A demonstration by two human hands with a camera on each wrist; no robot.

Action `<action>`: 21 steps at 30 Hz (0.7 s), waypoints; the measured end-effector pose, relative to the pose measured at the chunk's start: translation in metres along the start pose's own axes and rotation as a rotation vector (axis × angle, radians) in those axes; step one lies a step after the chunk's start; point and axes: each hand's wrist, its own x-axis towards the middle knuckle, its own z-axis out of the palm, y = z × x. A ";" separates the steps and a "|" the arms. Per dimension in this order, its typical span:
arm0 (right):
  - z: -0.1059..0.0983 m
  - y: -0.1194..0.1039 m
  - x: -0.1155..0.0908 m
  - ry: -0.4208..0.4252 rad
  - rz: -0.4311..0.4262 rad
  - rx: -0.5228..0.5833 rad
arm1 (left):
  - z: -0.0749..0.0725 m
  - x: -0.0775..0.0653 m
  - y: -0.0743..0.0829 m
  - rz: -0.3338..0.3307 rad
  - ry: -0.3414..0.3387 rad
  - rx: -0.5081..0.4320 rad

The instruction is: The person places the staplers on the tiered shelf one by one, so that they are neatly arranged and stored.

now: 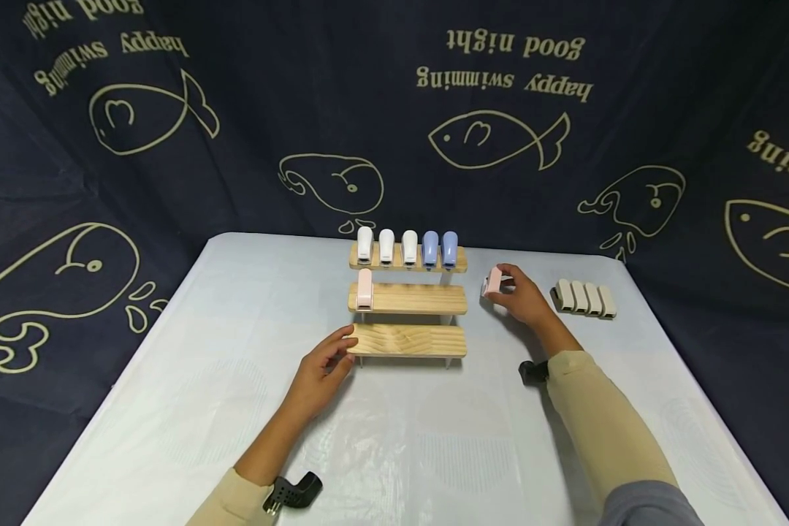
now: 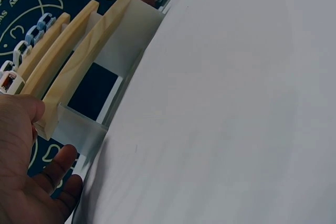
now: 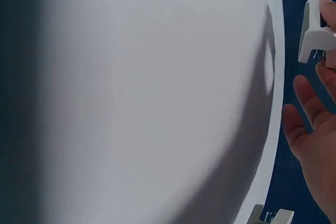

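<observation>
A three-tier wooden stand is near the table's middle. My left hand grips the left end of its lowest board, thumb and forefinger at the wood; the remaining fingers hang loosely bent in the left wrist view. Right of the stand, my right hand holds a small pink stapler-like device between thumb and fingers, showing pale with metal parts underneath in the right wrist view. Another pink device stands at the middle tier's left end. White devices and blue devices line the top tier.
Several cream devices sit in a row on the right of the white-covered table. A dark fabric backdrop with fish and whale drawings hangs behind the table. Black wrist cameras are on both forearms.
</observation>
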 end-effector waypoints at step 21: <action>0.000 -0.029 -0.033 0.150 -0.209 0.085 | 0.001 0.000 -0.001 0.030 0.028 -0.005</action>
